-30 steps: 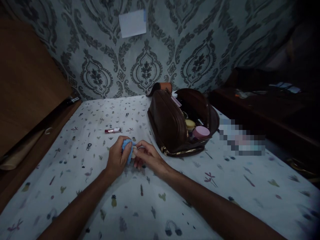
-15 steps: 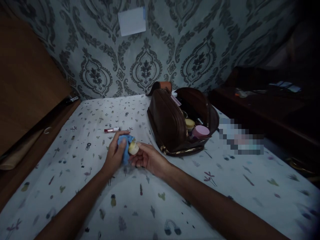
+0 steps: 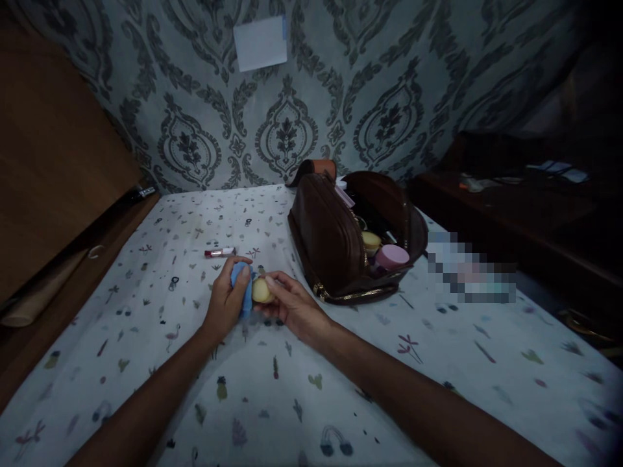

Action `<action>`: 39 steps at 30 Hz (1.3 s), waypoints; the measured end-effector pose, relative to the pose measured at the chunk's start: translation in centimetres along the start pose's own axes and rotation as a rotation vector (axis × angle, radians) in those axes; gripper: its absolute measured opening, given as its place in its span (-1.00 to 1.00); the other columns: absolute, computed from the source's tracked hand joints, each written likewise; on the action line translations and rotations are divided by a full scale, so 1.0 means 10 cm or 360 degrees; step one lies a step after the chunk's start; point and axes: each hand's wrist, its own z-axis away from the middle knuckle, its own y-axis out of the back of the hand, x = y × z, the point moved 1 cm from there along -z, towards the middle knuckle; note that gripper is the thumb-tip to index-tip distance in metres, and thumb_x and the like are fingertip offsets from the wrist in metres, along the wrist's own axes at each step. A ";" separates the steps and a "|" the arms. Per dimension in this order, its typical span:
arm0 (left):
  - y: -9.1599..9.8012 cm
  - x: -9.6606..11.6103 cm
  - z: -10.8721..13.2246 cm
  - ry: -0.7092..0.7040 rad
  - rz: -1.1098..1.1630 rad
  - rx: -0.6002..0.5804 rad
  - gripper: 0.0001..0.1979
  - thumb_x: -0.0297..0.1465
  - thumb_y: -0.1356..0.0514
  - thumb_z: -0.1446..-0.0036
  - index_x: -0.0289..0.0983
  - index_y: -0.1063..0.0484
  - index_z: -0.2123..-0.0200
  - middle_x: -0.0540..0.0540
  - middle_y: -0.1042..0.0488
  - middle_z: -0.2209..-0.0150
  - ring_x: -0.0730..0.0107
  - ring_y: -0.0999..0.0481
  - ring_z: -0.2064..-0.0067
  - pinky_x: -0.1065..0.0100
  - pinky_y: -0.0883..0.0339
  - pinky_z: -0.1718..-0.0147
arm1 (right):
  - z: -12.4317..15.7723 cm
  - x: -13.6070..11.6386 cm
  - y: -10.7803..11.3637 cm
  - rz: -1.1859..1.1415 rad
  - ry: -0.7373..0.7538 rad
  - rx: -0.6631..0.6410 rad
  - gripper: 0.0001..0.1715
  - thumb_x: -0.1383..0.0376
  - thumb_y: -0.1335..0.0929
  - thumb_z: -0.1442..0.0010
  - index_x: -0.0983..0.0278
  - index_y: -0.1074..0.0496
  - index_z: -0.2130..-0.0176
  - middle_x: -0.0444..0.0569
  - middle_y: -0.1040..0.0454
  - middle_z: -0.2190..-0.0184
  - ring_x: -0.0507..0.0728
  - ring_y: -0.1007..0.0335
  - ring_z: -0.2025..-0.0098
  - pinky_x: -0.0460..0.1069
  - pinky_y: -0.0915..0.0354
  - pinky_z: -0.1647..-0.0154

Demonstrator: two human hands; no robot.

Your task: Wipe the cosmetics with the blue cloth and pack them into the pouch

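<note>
My left hand is closed around a crumpled blue cloth. Beside it, my right hand pinches a small round jar with a pale yellow face between thumb and fingers. The cloth sits right against the jar's left side. Past my left hand, a lip gloss tube with a dark red end and a silvery end lies on the printed sheet. To the right stands a brown makeup bag, unzipped, with a pink-lidded jar and a yellow-lidded jar showing inside.
The white sheet with small printed motifs covers the surface. A patterned wall rises behind it, bearing a white plate. Dark wooden furniture borders the right, a wooden panel the left. A pixelated patch lies right of the bag.
The jar has turned in my right hand, so its round yellow face now points more toward me. The blue cloth has shifted off it slightly to the left. Bag and tube stay put.
</note>
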 end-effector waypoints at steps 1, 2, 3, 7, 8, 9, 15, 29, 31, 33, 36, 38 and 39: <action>0.00 0.00 0.01 -0.0033 -0.0002 -0.0006 -0.66 -0.13 0.02 -0.36 -0.21 -0.34 0.03 -0.01 -0.42 0.32 0.36 -0.41 0.34 0.36 -0.31 0.30 | -0.01 0.00 0.01 -0.0022 -0.0001 0.0027 -0.38 -0.08 -0.57 0.10 0.20 -0.37 0.21 -0.18 -0.51 0.43 0.01 -0.47 0.46 -0.12 -0.32 0.46; -0.01 -0.01 0.01 -0.0096 -0.0014 -0.0033 -0.63 -0.12 0.01 -0.35 -0.22 -0.30 -0.05 -0.06 -0.44 0.22 0.32 -0.45 0.25 0.33 -0.34 0.21 | -0.01 0.00 0.01 -0.0038 0.0015 0.0058 -0.38 -0.08 -0.57 0.11 0.20 -0.37 0.21 -0.19 -0.51 0.43 0.00 -0.47 0.47 -0.13 -0.32 0.45; -0.02 -0.01 0.02 -0.0187 -0.0038 -0.0079 -0.60 -0.13 -0.03 -0.33 -0.23 -0.26 -0.11 -0.12 -0.44 0.11 0.27 -0.46 0.14 0.29 -0.34 0.11 | -0.02 0.01 0.01 -0.0050 0.0042 0.0089 -0.38 -0.08 -0.57 0.12 0.19 -0.38 0.21 -0.21 -0.50 0.44 -0.01 -0.45 0.47 -0.13 -0.33 0.44; -0.07 -0.04 0.02 -0.0473 -0.0196 -0.0327 -0.57 -0.20 -0.17 -0.26 -0.24 -0.26 -0.12 -0.22 -0.39 -0.03 0.14 -0.40 -0.08 0.16 -0.26 -0.10 | -0.02 0.01 0.01 -0.0072 0.0155 0.0123 -0.45 -0.07 -0.57 0.10 0.23 -0.45 0.30 -0.24 -0.41 0.49 -0.04 -0.37 0.45 -0.11 -0.36 0.37; -0.07 -0.04 0.01 -0.0461 -0.0215 -0.0343 -0.62 -0.22 -0.16 -0.27 -0.24 -0.29 -0.09 -0.20 -0.41 0.00 0.14 -0.41 -0.06 0.17 -0.27 -0.08 | -0.02 0.01 0.01 -0.0089 0.0152 0.0105 -0.45 -0.09 -0.55 0.08 0.25 -0.46 0.30 -0.22 -0.42 0.48 -0.03 -0.38 0.44 -0.10 -0.36 0.36; -0.06 -0.05 0.00 -0.0421 -0.0219 -0.0326 -0.68 -0.24 -0.14 -0.28 -0.23 -0.32 -0.04 -0.18 -0.43 0.04 0.16 -0.43 -0.02 0.18 -0.29 -0.06 | -0.02 0.01 0.01 -0.0110 0.0130 0.0080 -0.44 -0.10 -0.54 0.07 0.26 -0.47 0.29 -0.19 -0.45 0.46 -0.01 -0.41 0.42 -0.09 -0.37 0.35; 0.01 -0.03 -0.06 -0.0156 -0.0085 -0.0192 -0.75 -0.19 -0.11 -0.29 -0.24 -0.38 0.13 -0.06 -0.46 0.22 0.29 -0.45 0.19 0.30 -0.31 0.12 | -0.01 0.00 0.03 -0.0144 0.0058 0.0059 -0.37 0.03 -0.62 0.16 0.24 -0.45 0.18 -0.12 -0.57 0.36 0.03 -0.52 0.38 -0.08 -0.35 0.32; -0.03 0.02 0.01 -0.0102 -0.0192 -0.0244 -0.66 -0.16 0.02 -0.33 -0.27 -0.36 0.07 -0.09 -0.49 0.22 0.28 -0.47 0.19 0.29 -0.33 0.15 | -0.08 0.11 0.09 0.0469 0.0498 0.0120 -0.43 0.13 -0.60 0.17 0.20 -0.32 0.26 -0.25 -0.40 0.44 0.00 -0.34 0.39 -0.08 -0.27 0.35; -0.03 0.04 0.00 -0.0084 -0.0201 -0.0252 -0.70 -0.18 0.02 -0.33 -0.25 -0.36 0.14 -0.04 -0.48 0.29 0.31 -0.47 0.24 0.33 -0.32 0.21 | -0.07 0.11 0.08 0.0479 0.0451 0.0068 -0.45 0.08 -0.58 0.12 0.20 -0.30 0.27 -0.24 -0.40 0.45 -0.01 -0.33 0.43 -0.09 -0.26 0.41; -0.03 0.06 0.00 -0.0084 -0.0202 -0.0239 -0.72 -0.19 0.02 -0.33 -0.25 -0.36 0.21 0.00 -0.45 0.35 0.35 -0.45 0.29 0.36 -0.30 0.27 | -0.05 0.10 0.07 0.0478 0.0409 0.0030 -0.45 0.02 -0.56 0.07 0.21 -0.30 0.26 -0.24 -0.40 0.46 -0.02 -0.32 0.48 -0.10 -0.23 0.48; -0.02 0.07 0.00 -0.0103 -0.0202 -0.0227 -0.73 -0.19 0.01 -0.32 -0.24 -0.34 0.28 0.04 -0.41 0.43 0.38 -0.42 0.35 0.39 -0.26 0.33 | -0.01 0.07 0.04 0.0509 0.0366 0.0020 -0.44 -0.06 -0.53 0.03 0.23 -0.31 0.26 -0.24 -0.39 0.49 -0.03 -0.32 0.53 -0.12 -0.24 0.55; -0.02 0.06 0.00 -0.0117 -0.0207 -0.0238 -0.73 -0.19 0.01 -0.32 -0.23 -0.34 0.29 0.05 -0.40 0.45 0.39 -0.41 0.37 0.39 -0.26 0.34 | 0.02 0.04 0.02 0.0525 0.0339 0.0010 -0.43 -0.10 -0.51 0.02 0.24 -0.32 0.28 -0.25 -0.38 0.52 -0.04 -0.31 0.57 -0.12 -0.23 0.58; -0.01 0.05 0.00 -0.0130 -0.0213 -0.0248 -0.73 -0.19 0.01 -0.32 -0.23 -0.34 0.28 0.05 -0.40 0.45 0.39 -0.41 0.38 0.39 -0.26 0.34 | 0.03 0.03 0.01 0.0520 0.0320 -0.0004 -0.43 -0.12 -0.50 0.01 0.24 -0.32 0.29 -0.25 -0.39 0.54 -0.03 -0.31 0.59 -0.13 -0.22 0.60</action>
